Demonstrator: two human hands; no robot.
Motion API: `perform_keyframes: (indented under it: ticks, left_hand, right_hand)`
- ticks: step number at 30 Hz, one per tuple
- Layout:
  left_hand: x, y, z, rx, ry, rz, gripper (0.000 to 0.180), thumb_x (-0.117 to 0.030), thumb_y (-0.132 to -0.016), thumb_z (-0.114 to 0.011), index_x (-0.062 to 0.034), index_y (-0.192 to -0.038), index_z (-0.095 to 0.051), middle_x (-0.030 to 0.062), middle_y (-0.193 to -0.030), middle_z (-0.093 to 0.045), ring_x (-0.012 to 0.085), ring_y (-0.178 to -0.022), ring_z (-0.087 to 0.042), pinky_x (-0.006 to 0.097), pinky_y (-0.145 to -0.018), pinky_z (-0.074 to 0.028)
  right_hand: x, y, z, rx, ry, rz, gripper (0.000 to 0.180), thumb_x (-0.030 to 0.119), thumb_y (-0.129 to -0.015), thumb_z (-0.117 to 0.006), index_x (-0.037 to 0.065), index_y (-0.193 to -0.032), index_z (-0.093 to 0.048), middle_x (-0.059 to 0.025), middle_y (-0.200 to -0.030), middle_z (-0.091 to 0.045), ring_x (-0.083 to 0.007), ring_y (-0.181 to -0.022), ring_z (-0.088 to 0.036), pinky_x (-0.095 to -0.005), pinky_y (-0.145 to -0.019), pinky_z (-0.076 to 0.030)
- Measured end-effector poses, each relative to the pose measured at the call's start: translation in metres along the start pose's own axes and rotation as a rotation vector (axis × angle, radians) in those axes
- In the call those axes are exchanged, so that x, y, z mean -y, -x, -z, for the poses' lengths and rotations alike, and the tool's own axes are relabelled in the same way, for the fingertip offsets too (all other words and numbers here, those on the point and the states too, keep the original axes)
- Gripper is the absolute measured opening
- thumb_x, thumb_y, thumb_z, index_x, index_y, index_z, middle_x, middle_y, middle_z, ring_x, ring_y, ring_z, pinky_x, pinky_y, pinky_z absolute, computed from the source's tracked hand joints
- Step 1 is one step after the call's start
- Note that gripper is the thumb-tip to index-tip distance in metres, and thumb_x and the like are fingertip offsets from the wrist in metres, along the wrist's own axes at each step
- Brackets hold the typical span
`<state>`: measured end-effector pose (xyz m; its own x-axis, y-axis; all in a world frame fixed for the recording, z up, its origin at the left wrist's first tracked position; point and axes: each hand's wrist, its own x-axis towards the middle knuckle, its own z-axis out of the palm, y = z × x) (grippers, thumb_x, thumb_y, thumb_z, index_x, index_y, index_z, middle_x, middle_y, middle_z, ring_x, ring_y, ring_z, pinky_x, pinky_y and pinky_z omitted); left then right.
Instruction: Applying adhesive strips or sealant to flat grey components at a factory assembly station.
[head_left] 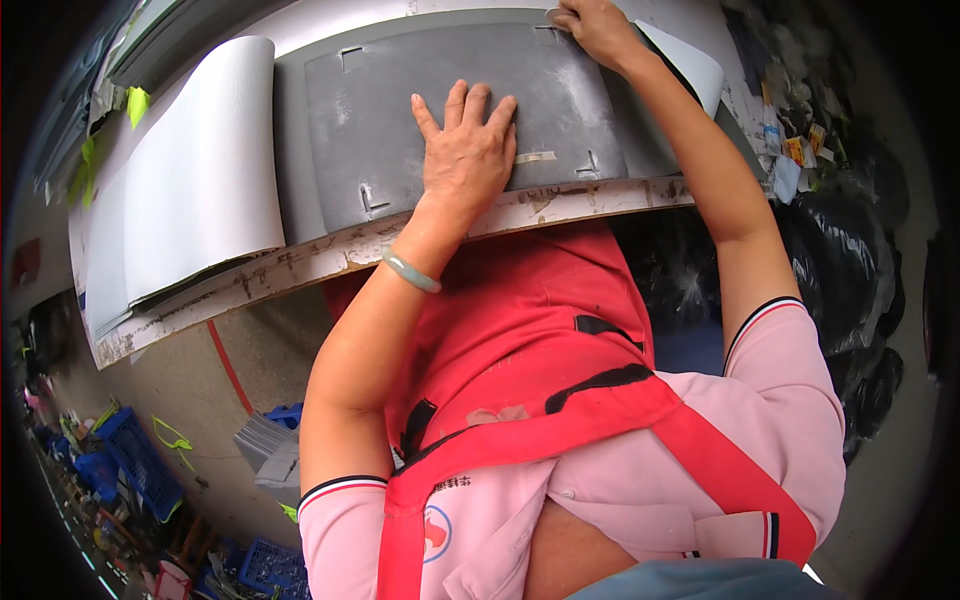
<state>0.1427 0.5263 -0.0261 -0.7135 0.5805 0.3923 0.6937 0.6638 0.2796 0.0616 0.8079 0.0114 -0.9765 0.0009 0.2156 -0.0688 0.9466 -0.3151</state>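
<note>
My left hand [467, 145] lies flat with fingers spread on a dark grey template [400, 120], a rectangular board with L-shaped slots near its corners and whitish smudges. A short strip of tape [535, 157] sticks to the board beside that hand. At the far right corner slot, my right hand [600, 32] is closed in a pinch. A small pale tip shows at its fingers, but what it belongs to is hidden. Under the template lies a larger grey sheet [291, 150], its edges showing on both sides.
White-faced sheets [205, 160] lie curled over at the left of the worktable [330, 250], with more dark sheets [180, 40] behind. Black plastic bags [840, 260] and scraps stand on the right. Blue crates [140, 465] are on the floor at lower left.
</note>
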Motion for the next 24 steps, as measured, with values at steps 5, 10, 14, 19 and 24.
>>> perform_keyframes:
  ticks: [5,10,14,19,24]
  left_hand:
    - [0.003,0.002,-0.002,-0.045,0.036,-0.014,0.035,-0.027,-0.097,-0.061,-0.0161,-0.13,-0.066,0.0108,-0.136,-0.056,0.0343,-0.137,-0.047,0.077,-0.111,-0.024]
    - [0.001,0.001,-0.003,-0.049,0.052,-0.016,0.035,-0.027,-0.097,-0.061,-0.0159,-0.129,-0.066,0.0109,-0.136,-0.056,0.0344,-0.137,-0.047,0.077,-0.111,-0.023]
    - [0.002,0.003,-0.004,-0.06,0.052,-0.01,0.034,-0.027,-0.097,-0.061,-0.0155,-0.129,-0.066,0.0112,-0.135,-0.056,0.0345,-0.137,-0.047,0.077,-0.112,-0.023]
    - [0.0,-0.002,-0.005,-0.07,0.075,-0.026,0.034,-0.027,-0.097,-0.06,-0.0154,-0.128,-0.067,0.0117,-0.135,-0.057,0.0348,-0.137,-0.047,0.077,-0.111,-0.022]
    - [0.004,0.003,-0.004,-0.05,0.036,0.012,0.036,-0.029,-0.098,-0.06,-0.0162,-0.13,-0.066,0.0112,-0.137,-0.056,0.0341,-0.139,-0.046,0.077,-0.112,-0.022]
  right_hand:
    - [0.011,0.02,0.004,-0.06,-0.862,-0.045,0.014,0.014,-0.093,-0.059,0.002,-0.101,-0.063,-0.011,-0.073,-0.068,-0.0215,-0.061,-0.066,-0.0365,-0.056,-0.054]
    - [0.024,0.005,-0.003,-0.027,-0.443,-0.521,0.016,0.011,-0.092,-0.058,0.003,-0.105,-0.061,-0.0081,-0.068,-0.065,-0.016,-0.053,-0.062,-0.0339,-0.048,-0.052]
    - [0.023,0.003,-0.009,-0.022,-0.397,-0.454,0.016,0.011,-0.091,-0.057,0.003,-0.104,-0.06,-0.0082,-0.066,-0.064,-0.0165,-0.053,-0.062,-0.0343,-0.047,-0.051]
    - [-0.001,-0.007,0.001,0.092,-0.179,-0.327,0.016,0.01,-0.09,-0.058,0.001,-0.102,-0.062,-0.009,-0.067,-0.068,-0.0175,-0.054,-0.066,-0.0338,-0.049,-0.053]
    - [0.041,-0.014,0.007,-0.044,-0.421,-0.33,0.026,0.023,-0.095,-0.066,-0.002,-0.096,-0.072,-0.0097,-0.069,-0.069,-0.0163,-0.059,-0.068,-0.0332,-0.054,-0.056]
